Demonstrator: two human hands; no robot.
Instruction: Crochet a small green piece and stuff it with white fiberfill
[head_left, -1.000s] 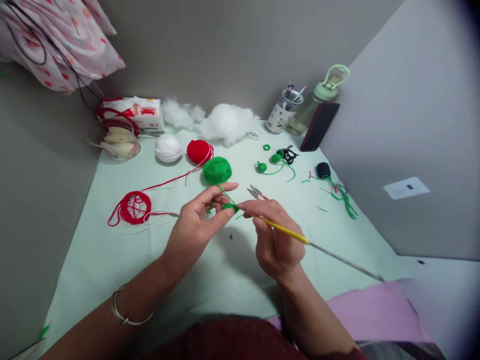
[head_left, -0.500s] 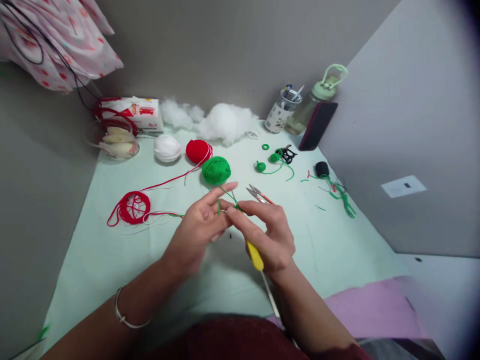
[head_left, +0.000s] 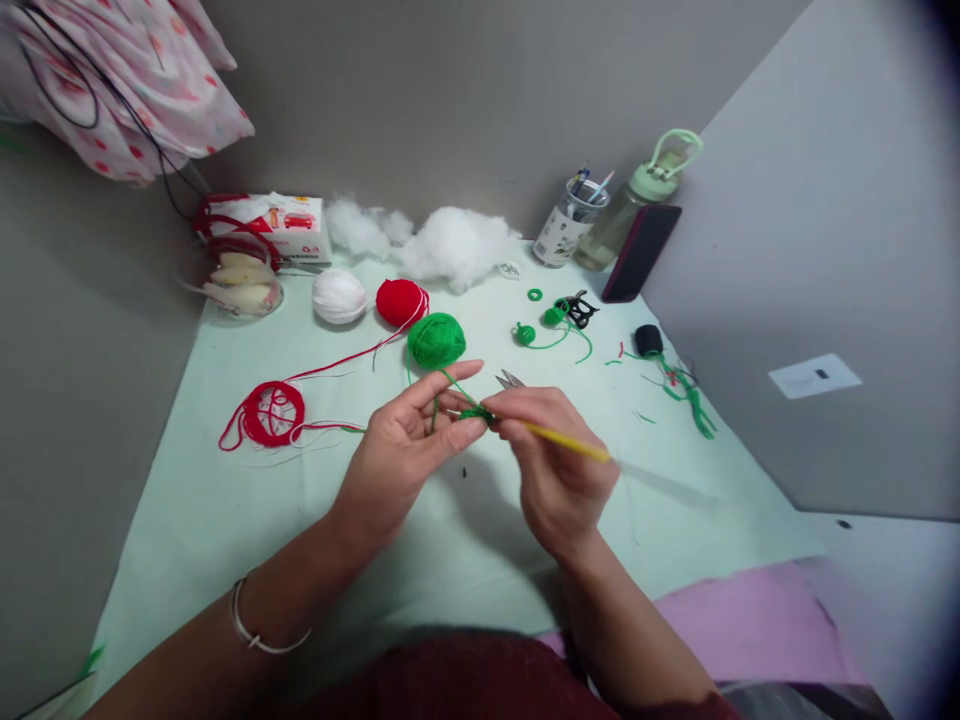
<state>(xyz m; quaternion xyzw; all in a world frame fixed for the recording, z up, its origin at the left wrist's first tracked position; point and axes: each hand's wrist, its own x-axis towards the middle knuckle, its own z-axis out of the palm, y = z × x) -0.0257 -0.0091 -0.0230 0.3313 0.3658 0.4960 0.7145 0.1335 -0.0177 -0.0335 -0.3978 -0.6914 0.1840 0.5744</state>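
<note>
Firstly, tabletop point(head_left: 375, 570): pale green covering, both hands above it.
White stuffing point(head_left: 459, 248): fluffy heap along the back wall.
Left hand point(head_left: 394, 440): thumb and fingers pinching the green piece; index finger extended, green strand running from it.
Right hand point(head_left: 562, 470): fingers closed on the yellow-handled tool point(head_left: 566, 438); rear shaft blurred, tip not discernible.
Green yarn ball point(head_left: 437, 341): just beyond the left hand, red yarn ball point(head_left: 400, 302) behind.
Scissors point(head_left: 511, 379): points visible, remainder hidden behind the right hand.
Green piece point(head_left: 472, 412): small, between left thumb and fingers, beside the right fingertips.
</note>
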